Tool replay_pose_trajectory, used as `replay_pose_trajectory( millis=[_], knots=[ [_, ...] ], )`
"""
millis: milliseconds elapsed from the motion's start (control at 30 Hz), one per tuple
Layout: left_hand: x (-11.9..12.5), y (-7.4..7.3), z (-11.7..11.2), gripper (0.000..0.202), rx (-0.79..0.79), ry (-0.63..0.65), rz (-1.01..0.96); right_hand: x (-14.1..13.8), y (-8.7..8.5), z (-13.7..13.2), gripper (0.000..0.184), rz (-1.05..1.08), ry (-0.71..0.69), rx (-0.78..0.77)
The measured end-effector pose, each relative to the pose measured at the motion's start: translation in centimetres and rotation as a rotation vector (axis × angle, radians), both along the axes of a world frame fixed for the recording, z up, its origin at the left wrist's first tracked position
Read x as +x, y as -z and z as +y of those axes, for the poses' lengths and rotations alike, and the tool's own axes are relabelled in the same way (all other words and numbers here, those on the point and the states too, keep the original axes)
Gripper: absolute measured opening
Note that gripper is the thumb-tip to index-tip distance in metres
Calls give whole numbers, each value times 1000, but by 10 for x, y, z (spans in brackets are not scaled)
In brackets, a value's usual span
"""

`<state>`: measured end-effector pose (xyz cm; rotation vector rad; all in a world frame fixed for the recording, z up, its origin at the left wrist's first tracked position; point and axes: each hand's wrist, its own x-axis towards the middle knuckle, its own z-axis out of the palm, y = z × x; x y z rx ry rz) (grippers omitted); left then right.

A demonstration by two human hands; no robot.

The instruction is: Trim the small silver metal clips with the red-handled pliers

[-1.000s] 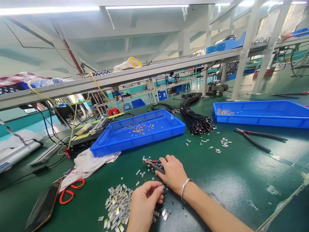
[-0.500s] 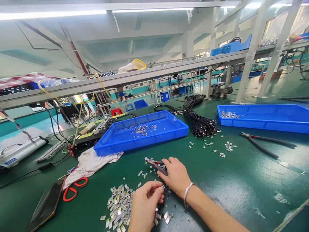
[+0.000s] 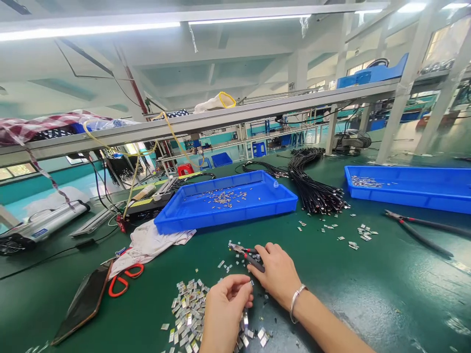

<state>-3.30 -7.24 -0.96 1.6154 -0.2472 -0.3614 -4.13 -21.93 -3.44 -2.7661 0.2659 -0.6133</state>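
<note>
My left hand (image 3: 226, 306) is closed in a pinch, with a small silvery metal piece (image 3: 251, 283) showing at its fingertips. Just to the right and farther out, my right hand (image 3: 277, 272) wraps round the dark handles of a pair of cutting pliers (image 3: 253, 263). The pliers' jaws point left and away, over small loose metal scraps (image 3: 228, 268). Beside and partly behind my left hand spreads a pile of small silvery rectangular metal pieces (image 3: 186, 311). My palm hides part of the pliers' handles.
A blue tray (image 3: 235, 216) with small bits stands ahead; another blue tray (image 3: 405, 197) is at right. Between them lies a bundle of black cables (image 3: 312, 184). A second pair of pliers (image 3: 423, 233) rests at right. Red-handled scissors (image 3: 118, 287) and a white cloth (image 3: 147, 247) lie left.
The view has turned slightly left, so the table's things appear farther right. Both hands keep nearly the same pose, left pinching the piece, right on the pliers.
</note>
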Motion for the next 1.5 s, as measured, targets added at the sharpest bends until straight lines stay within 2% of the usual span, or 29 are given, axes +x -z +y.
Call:
replay_pose_trajectory(
  millis=[367, 600, 733, 933, 1500],
  knots=[
    [7, 7, 3, 45, 53, 30, -88, 1, -1, 0, 26, -14, 26, 1],
    [9, 7, 6, 49, -38, 36, -3, 2, -1, 1, 27, -27, 23, 9],
    [10, 5, 7, 55, -21, 14, 26, 1, 0, 1, 27, -25, 6, 4],
    [5, 2, 7, 44, -9, -14, -1, 0, 3, 2, 28, -7, -25, 6],
    [1, 4, 8, 24, -134, -9, 58, 2, 10, -1, 34, 32, -60, -22]
  ],
)
